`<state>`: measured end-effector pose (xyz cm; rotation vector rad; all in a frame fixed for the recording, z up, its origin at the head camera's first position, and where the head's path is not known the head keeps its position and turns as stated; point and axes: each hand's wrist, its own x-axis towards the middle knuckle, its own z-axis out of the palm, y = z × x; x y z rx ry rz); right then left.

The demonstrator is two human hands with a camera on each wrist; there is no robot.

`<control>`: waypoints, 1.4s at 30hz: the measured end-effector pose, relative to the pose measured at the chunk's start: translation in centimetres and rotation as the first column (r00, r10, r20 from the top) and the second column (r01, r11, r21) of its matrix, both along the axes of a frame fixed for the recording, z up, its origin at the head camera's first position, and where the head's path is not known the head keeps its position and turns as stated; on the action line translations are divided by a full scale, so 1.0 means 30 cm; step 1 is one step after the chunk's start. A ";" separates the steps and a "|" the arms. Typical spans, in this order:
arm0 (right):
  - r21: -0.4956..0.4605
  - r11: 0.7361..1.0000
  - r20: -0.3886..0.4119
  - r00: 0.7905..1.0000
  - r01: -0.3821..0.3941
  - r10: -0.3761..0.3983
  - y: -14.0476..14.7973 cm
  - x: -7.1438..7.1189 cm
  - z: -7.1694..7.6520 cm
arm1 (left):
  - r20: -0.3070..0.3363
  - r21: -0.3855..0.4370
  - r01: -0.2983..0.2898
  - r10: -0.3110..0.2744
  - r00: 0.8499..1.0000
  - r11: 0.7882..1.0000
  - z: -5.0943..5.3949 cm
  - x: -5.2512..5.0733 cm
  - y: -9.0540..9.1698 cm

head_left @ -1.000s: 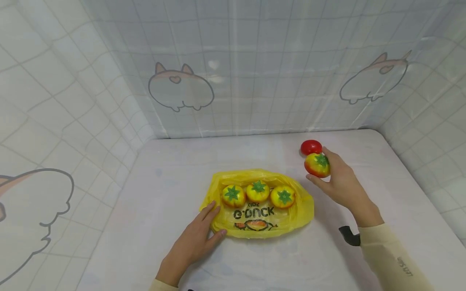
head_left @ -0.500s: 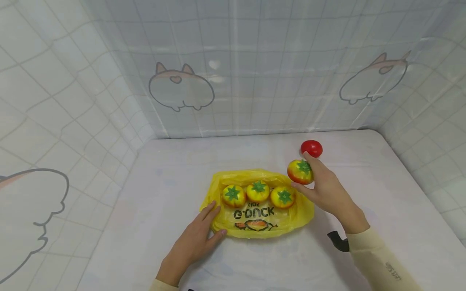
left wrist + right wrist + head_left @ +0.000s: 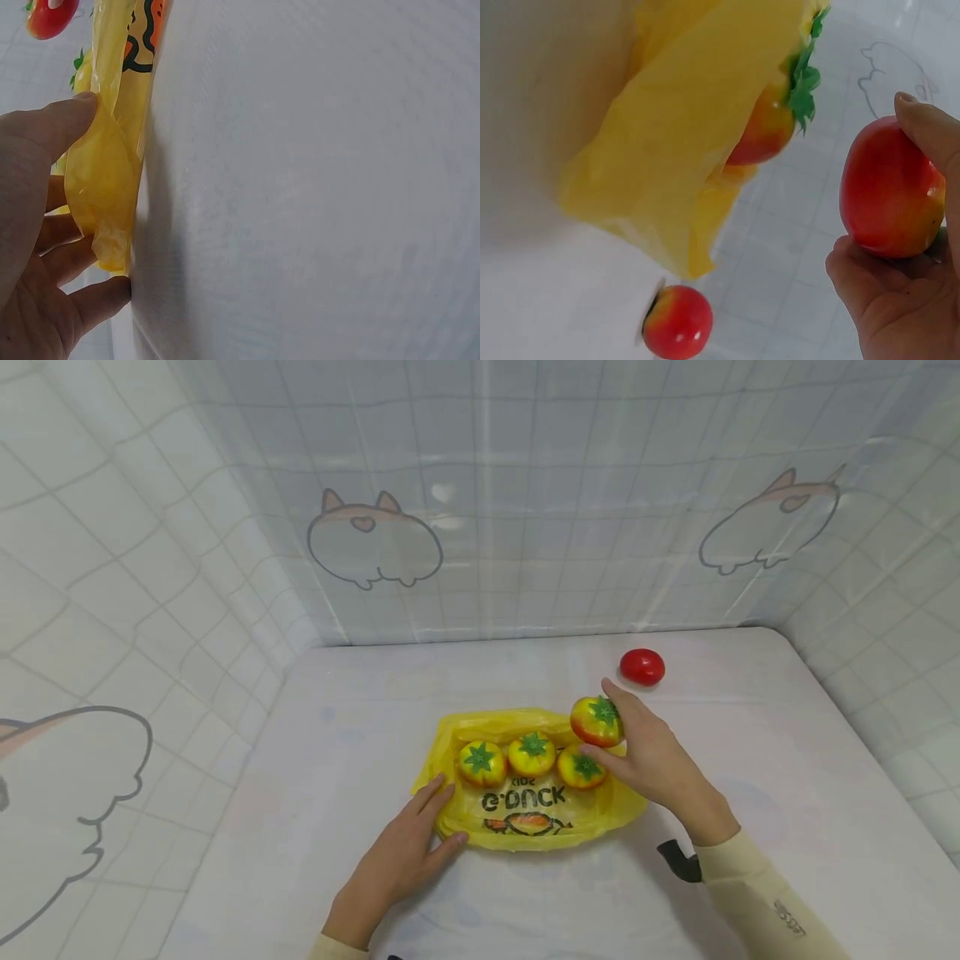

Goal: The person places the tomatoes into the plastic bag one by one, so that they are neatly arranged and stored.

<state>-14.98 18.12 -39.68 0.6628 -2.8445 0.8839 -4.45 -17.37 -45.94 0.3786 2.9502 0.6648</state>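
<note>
Held fruit: the glossy tomato-shaped fruit [image 3: 592,722], yellow and red with a green star-shaped calyx, is lifted; in the head view it overlaps the far right rim of the yellow plastic bag [image 3: 615,810], while the right wrist view shows it apart from the plastic.
Right grip: the right hand [image 3: 651,758] grasps that fruit between thumb and fingers (the calyx lies toward the palm).
Bagged row: the left fruit [image 3: 482,764], middle fruit [image 3: 532,754] and right fruit [image 3: 579,775] sit side by side in the bag, calyxes up; the thumb hides part of the right one from the head view.
Bag print: dark lettering above an orange figure.
Left grip: the left hand [image 3: 397,857] rests against the bag's left edge, thumb spread from the fingers, unclenched.
Red fruit: a single red fruit [image 3: 642,667] lies beyond the right hand, well apart from the bag.
Counter: the pale counter [image 3: 360,693] carries the bag and the red fruit.
Sleeve: a cream sleeve [image 3: 742,877] covers the right forearm.
Backdrop: a gridded sheet [image 3: 525,568] with outlined animals.
</note>
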 end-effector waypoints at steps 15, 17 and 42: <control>-0.019 0.995 0.014 0.995 -0.094 0.094 -0.103 0.044 -0.006 | -0.014 0.000 -0.001 0.001 1.000 1.000 0.003 0.002 -0.004; -0.014 0.994 0.009 0.994 -0.111 0.111 -0.121 0.051 -0.011 | -0.021 0.002 0.003 -0.003 1.000 1.000 0.004 0.000 -0.005; 0.076 0.955 -0.146 0.944 -0.287 0.295 -0.271 0.137 -0.112 | -0.018 0.028 0.017 -0.016 1.000 0.999 -0.008 0.005 -0.003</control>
